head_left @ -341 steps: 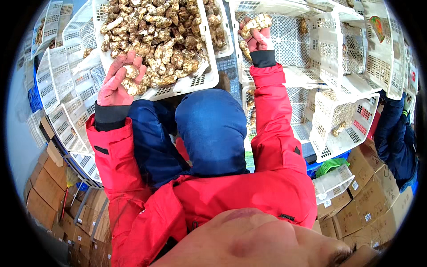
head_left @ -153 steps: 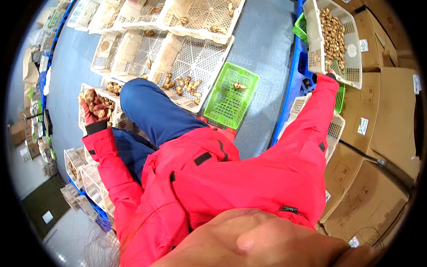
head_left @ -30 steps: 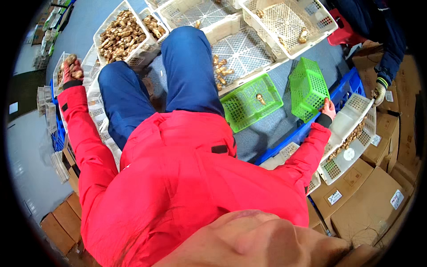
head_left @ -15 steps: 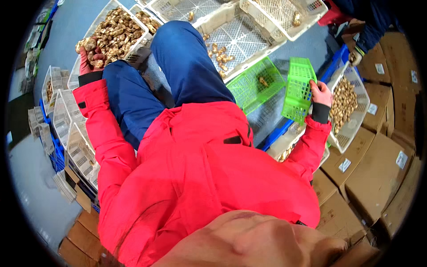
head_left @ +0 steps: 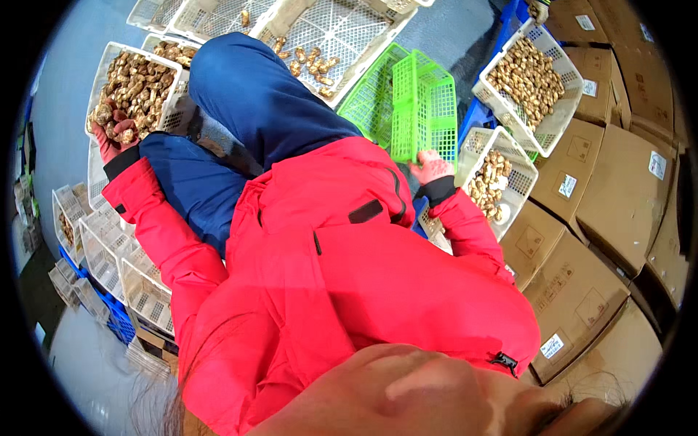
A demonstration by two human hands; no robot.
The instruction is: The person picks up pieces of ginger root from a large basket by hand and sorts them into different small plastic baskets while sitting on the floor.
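Note:
My left hand [head_left: 110,144] is at the near edge of a white basket [head_left: 177,75] heaped with brown and cream mushrooms [head_left: 138,83]. Its fingers curl round a few mushrooms [head_left: 126,131]. My right hand [head_left: 431,168] grips the near end of a green plastic basket [head_left: 425,109], fingers partly hidden behind its rim. That basket is tilted, and its inside looks bare. It overlaps a second green basket [head_left: 371,91] lying to its left, beside a large white crate [head_left: 356,65] holding several loose mushrooms [head_left: 314,65].
Two white baskets of mushrooms, one farther [head_left: 574,87] and one nearer [head_left: 527,171], stand right of my right hand. Cardboard boxes [head_left: 625,189] are stacked beyond them. White crates [head_left: 102,247] stand at the left. Another person's hand [head_left: 539,10] shows at the top right.
My right hand has brought the green basket left and down, over the other green basket. My left hand now has mushrooms in its fingers. The whole view has shifted.

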